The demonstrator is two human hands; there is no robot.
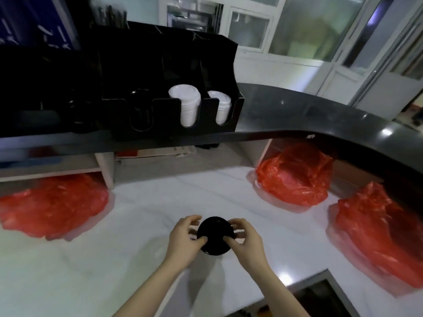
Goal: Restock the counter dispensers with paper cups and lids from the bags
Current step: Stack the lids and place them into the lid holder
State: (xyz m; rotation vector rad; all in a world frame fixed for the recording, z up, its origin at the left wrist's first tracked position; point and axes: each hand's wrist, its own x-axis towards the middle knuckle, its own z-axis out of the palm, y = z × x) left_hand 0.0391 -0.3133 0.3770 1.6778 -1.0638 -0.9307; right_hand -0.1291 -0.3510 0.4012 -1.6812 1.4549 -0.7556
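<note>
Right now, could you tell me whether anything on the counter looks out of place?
Nothing stands out: both hands, left hand and right hand, hold black lids; white lids sit upright in the dispenser.

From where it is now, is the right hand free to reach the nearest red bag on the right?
Probably not right away: the right hand is gripping the black lids together with the left hand. The white worktop toward the red bag looks unobstructed.

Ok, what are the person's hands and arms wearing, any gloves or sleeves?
Nothing visible: the left hand and right hand are bare, without gloves, rings or a watch. Both forearms are uncovered down to the frame's bottom edge, so no sleeve shows.
</note>
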